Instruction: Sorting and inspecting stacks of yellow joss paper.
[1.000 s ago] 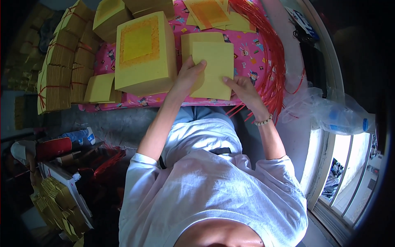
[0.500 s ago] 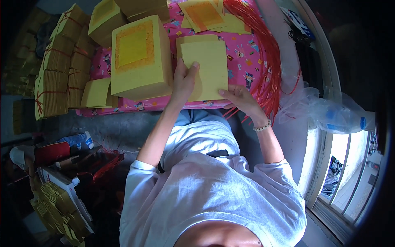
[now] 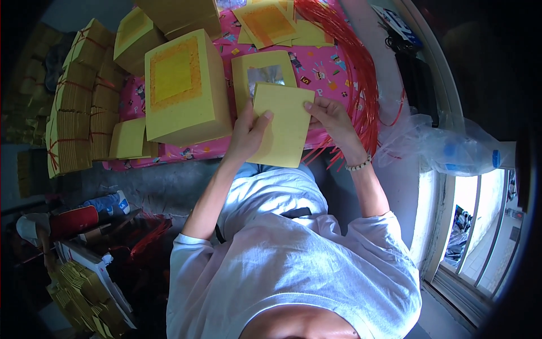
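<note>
My left hand [image 3: 248,134] grips the left edge of some yellow paper [image 3: 287,133], its thumb lying on top. On the opposite side, my right hand [image 3: 334,120] pinches the upper right edge between thumb and fingers. The paper is raised over the table's near edge and my lap; whether it is one sheet or several, I cannot tell. Partly behind it, another yellow sheet [image 3: 243,66] with a silver foil square [image 3: 265,75] lies on the pink patterned cloth [image 3: 226,50]. A tall stack of yellow paper [image 3: 179,121] with an orange-bordered patch stands left of my left hand.
Red-tied paper bundles [image 3: 73,116] and a low yellow stack [image 3: 130,138] are at the left. Loose orange-marked sheets [image 3: 268,25] lie at the back. Red strings [image 3: 364,79] hang down the right side near a clear plastic bag [image 3: 418,144]. Another person [image 3: 73,220] is at lower left.
The held paper has come toward my body, uncovering the foil square behind it. My right hand has shifted from the paper's lower right corner to its upper right edge.
</note>
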`<state>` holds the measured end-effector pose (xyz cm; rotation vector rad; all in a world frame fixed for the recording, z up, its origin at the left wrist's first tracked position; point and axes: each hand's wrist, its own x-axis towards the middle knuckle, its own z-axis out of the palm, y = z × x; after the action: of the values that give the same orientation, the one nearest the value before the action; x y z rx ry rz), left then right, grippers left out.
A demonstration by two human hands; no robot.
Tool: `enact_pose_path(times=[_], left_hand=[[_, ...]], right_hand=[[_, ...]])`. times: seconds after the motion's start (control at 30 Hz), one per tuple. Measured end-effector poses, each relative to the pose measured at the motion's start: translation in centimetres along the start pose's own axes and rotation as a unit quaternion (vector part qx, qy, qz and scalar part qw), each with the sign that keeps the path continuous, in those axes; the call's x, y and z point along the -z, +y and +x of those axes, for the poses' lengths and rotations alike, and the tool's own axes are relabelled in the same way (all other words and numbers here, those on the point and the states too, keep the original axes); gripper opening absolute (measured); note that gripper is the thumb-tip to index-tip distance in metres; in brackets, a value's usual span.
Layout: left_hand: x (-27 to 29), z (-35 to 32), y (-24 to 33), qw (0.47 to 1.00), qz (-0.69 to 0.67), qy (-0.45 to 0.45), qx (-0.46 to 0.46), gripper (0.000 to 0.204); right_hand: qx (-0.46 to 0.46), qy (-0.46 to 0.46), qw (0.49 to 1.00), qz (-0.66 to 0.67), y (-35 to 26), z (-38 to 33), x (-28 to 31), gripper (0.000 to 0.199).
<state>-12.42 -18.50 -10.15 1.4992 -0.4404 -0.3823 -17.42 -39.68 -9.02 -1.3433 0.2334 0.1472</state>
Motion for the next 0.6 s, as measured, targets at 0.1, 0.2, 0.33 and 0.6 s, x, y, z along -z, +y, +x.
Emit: enact_pose_path(times=[0.1,0.2,0.33,0.6], left_hand=[[0.3,-0.6,-0.2,0.999,0.004,-0.023,0.03,0.036],[0.6,-1.0,0.1,0.994,0.069,-0.071,0.05,0.036],[1.1,-0.3,-0.3,0.991,0.082,-0.107,0.009,0.034],[1.0,0.8,0.5,0.988,0.114,0.081,-0.062,0.032]], right_hand=[[-0.034,-0.022,0.997,-0.061,-0.7,-0.9,0.2,0.025],[0.03,-0.08,0.993,-0.075,0.7,-1.0,1.2,0.022],[-0.008,-0.072,0.994,-0.085,0.7,-1.8,1.8,0.024],[0.163,0.291,0.942,-0.022,1.3,0.1,8.4,0.02]])
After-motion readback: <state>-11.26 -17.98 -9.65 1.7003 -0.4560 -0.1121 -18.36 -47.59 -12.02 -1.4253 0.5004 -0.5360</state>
